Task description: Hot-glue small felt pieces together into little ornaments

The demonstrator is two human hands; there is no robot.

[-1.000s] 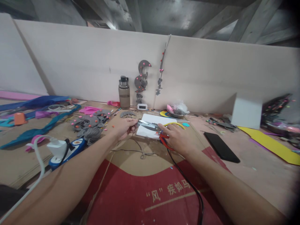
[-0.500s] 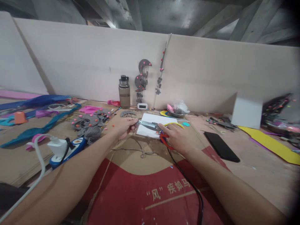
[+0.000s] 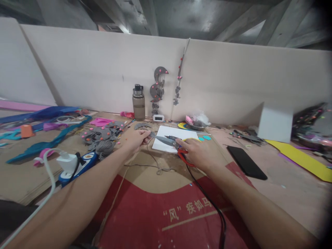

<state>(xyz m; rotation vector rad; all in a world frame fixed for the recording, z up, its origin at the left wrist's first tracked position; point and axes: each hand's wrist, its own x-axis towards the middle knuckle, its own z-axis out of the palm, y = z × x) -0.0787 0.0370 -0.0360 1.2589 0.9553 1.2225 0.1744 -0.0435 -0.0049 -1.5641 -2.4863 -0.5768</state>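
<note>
My left hand (image 3: 142, 138) pinches a small grey piece (image 3: 153, 134) between thumb and fingertips, left of the white sheet (image 3: 164, 148). My right hand (image 3: 193, 150) grips scissors (image 3: 166, 140) with a red handle loop below the palm. Their blades point left over the sheet, the tips close to the grey piece. Behind the blades lies a dark pointed object (image 3: 169, 137) whose kind I cannot make out. Grey yarn (image 3: 153, 155) trails from below my left hand onto the cardboard (image 3: 145, 180). A black cable (image 3: 207, 197) runs toward me from under my right hand.
Grey pieces with pink dots (image 3: 97, 135), a yarn ball (image 3: 104, 148) and a power strip (image 3: 80, 169) lie left. A bottle (image 3: 139, 107) and a small clock (image 3: 158, 118) stand by the wall. At right are a phone (image 3: 246, 162) and a yellow sheet (image 3: 303, 159).
The scissor blades have tilted and now sit slightly lower, with more of the dark object behind them showing. My left hand has shifted slightly left from the sheet, still pinching.
</note>
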